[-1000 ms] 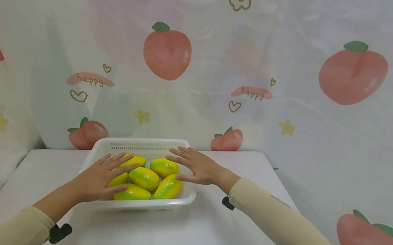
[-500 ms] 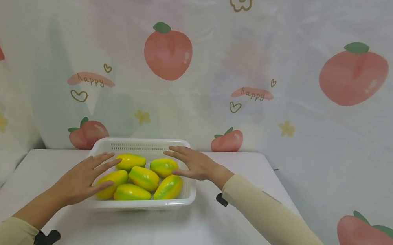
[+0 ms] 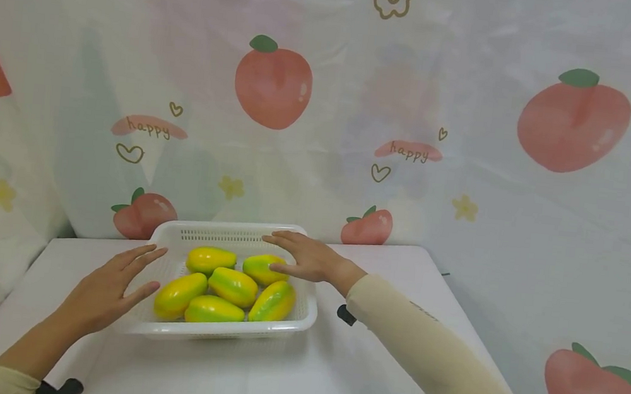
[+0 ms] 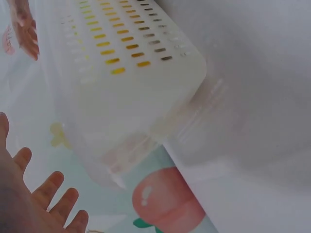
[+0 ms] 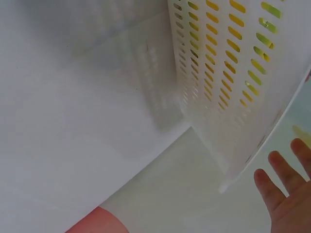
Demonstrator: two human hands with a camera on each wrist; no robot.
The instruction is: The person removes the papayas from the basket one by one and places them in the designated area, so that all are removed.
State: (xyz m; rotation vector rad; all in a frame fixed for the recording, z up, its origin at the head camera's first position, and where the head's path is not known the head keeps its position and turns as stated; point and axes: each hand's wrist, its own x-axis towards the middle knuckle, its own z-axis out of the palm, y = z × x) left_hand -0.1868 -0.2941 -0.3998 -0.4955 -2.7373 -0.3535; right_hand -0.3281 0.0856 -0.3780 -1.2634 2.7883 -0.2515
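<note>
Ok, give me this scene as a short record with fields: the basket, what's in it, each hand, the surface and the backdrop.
basket: white slotted plastic basket, standing on the table
contents: six yellow-green mangoes, lying close together
left hand: left hand open, fingers straight, at the basket's left edge; contact unclear
right hand: right hand open, fingers spread over the basket's far right corner, above a mango
surface: white table
backdrop: pale cloth printed with peaches

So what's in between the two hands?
In the head view, the white basket with six yellow-green mangoes sits between the left hand and the right hand.
</note>
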